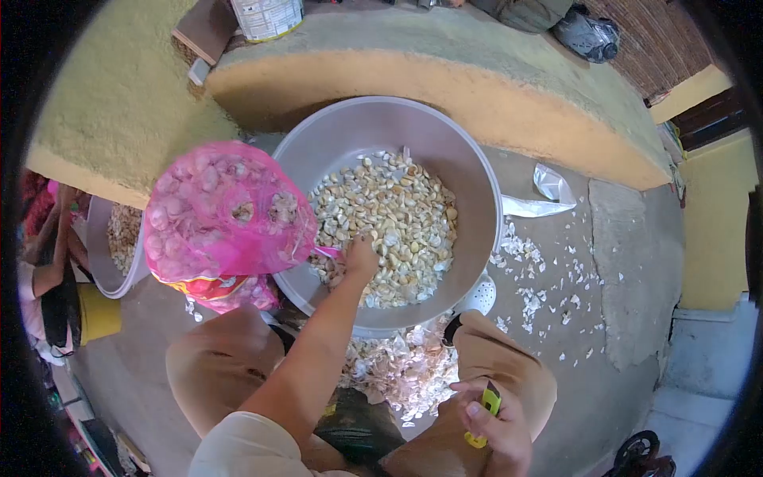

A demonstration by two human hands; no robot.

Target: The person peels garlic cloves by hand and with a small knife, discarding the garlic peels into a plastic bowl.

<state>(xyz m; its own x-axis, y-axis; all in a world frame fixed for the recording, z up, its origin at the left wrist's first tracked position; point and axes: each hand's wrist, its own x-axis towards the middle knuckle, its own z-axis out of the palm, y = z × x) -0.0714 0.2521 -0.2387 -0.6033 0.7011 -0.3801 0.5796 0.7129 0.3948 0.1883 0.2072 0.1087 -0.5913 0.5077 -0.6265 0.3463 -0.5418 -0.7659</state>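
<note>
Knife (486, 409), yellow-handled, sits clenched in the right hand's (497, 433) grip nearest the camera. Peel scraps (405, 370) heap below the basin (469, 171) rim. Left hand (359, 258) grips cloves (397, 215) inside the basin; pink sack (226, 211) crowds its left edge.

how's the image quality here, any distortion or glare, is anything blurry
Head view: strong fisheye bending, with a black vignette at the corners and the yellow ledge curved. Daylight is soft and even, with only a shallow shadow under that ledge. The garlic cloves in the grey basin look sharp; the pink mesh bag is slightly overexposed. The left hand and right hand show little blur.
</note>
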